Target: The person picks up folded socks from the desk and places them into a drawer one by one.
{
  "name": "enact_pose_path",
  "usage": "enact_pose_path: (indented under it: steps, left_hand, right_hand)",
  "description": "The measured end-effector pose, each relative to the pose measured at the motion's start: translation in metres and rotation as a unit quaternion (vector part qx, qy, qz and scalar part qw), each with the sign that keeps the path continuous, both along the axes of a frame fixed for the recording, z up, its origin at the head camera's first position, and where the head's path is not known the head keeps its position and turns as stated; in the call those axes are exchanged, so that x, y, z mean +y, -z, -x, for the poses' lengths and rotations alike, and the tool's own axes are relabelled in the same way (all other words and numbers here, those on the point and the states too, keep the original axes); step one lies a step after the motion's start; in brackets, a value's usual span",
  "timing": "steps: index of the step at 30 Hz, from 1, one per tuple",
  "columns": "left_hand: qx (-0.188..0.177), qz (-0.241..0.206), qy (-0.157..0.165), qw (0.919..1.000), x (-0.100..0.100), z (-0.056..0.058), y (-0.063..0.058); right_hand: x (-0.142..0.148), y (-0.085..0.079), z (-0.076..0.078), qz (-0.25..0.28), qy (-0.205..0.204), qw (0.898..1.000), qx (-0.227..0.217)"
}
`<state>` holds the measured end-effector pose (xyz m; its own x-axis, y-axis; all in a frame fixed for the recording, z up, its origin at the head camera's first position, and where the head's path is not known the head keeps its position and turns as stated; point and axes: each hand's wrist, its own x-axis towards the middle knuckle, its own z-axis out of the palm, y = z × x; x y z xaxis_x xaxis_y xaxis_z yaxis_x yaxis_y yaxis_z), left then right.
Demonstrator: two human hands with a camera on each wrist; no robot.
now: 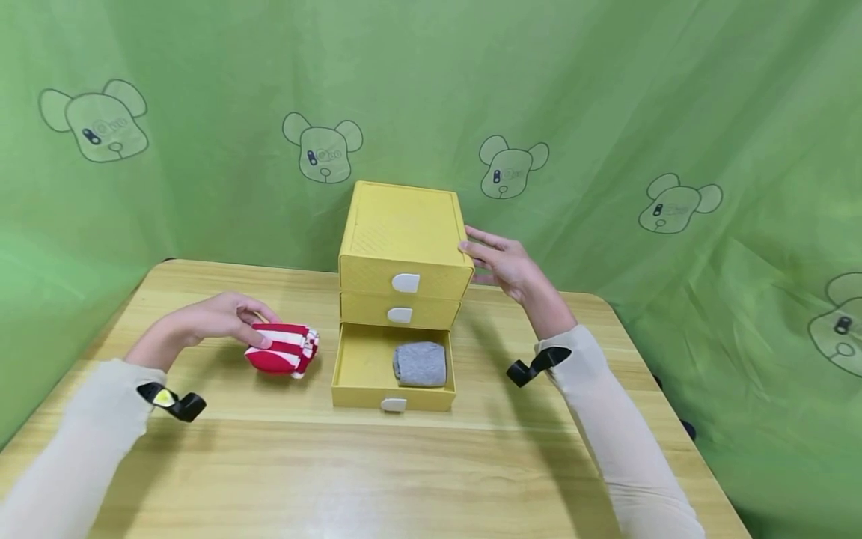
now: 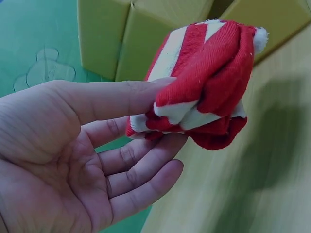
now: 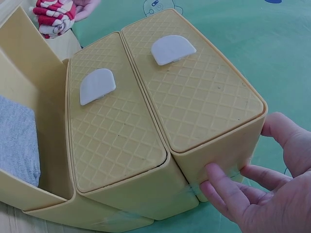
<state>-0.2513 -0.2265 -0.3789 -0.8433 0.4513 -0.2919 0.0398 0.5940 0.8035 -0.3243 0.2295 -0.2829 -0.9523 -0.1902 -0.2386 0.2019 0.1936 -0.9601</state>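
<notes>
A folded red-and-white striped sock (image 1: 286, 349) is pinched between the thumb and fingers of my left hand (image 1: 222, 318), left of a yellow drawer unit (image 1: 407, 224). In the left wrist view the sock (image 2: 209, 73) hangs above the table, bundled and showing a red fold. My right hand (image 1: 505, 266) touches the unit's right side with spread fingers; the right wrist view shows its fingertips (image 3: 221, 182) at the side wall. The bottom drawer (image 1: 364, 359) is pulled out and holds a folded grey sock (image 1: 420, 364) at its right. Two drawers above it are closed.
White tab handles (image 1: 405, 283) stick out from the drawer fronts. The unit stands towards the back of a wooden table (image 1: 269, 464). A green curtain (image 1: 417, 75) with printed bear heads hangs behind and at both sides.
</notes>
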Motion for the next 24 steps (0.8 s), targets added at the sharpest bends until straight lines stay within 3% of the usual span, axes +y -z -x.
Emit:
enact_pose_path:
  steps: [15,24]
  left_hand:
    - [0.003,-0.037,-0.033,0.9988,0.047,-0.011,-0.02]
    - [-0.017,-0.058,-0.043,0.9973,0.076,-0.008,-0.027]
  right_hand:
    - [0.0,0.002,0.0,0.013,-0.004,1.0,-0.005]
    - [0.001,0.0,0.0,0.012,0.0,1.0,0.0]
